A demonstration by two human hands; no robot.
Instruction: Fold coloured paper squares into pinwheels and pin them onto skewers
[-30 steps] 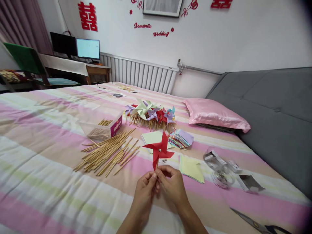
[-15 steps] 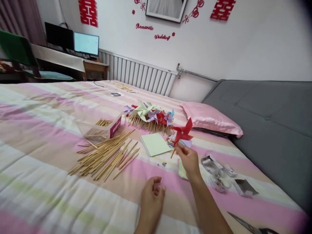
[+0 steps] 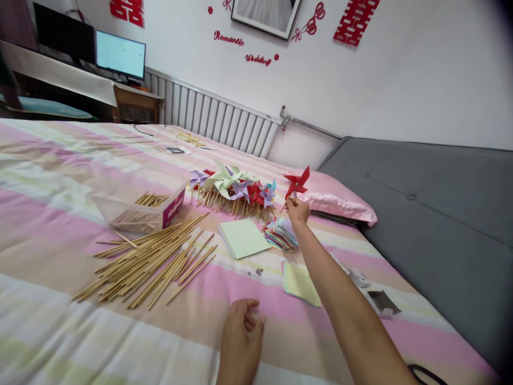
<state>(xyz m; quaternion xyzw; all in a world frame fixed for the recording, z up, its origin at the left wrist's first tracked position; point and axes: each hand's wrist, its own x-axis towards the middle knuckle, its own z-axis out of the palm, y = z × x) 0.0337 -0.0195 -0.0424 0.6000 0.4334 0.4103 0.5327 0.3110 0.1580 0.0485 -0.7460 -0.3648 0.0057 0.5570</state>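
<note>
We see the right hand point(image 3: 297, 210) stretched out at arm's length over the striped pink and cream bedspread point(image 3: 60, 224), its fingers pinched on the thin wooden stick of a red folded-paper pinwheel point(image 3: 297, 183), which it holds upright in the air just beside the heap of finished paper pinwheels in purple, green, red and blue point(image 3: 234, 188) and in front of the pink satin pillow point(image 3: 334, 195). Our left hand point(image 3: 240, 334) rests near us on the bedspread, fingers loosely curled and holding nothing, with the spread of loose bamboo sticks point(image 3: 152, 259) to its left and a pale green paper square point(image 3: 243, 238) beyond it.
</note>
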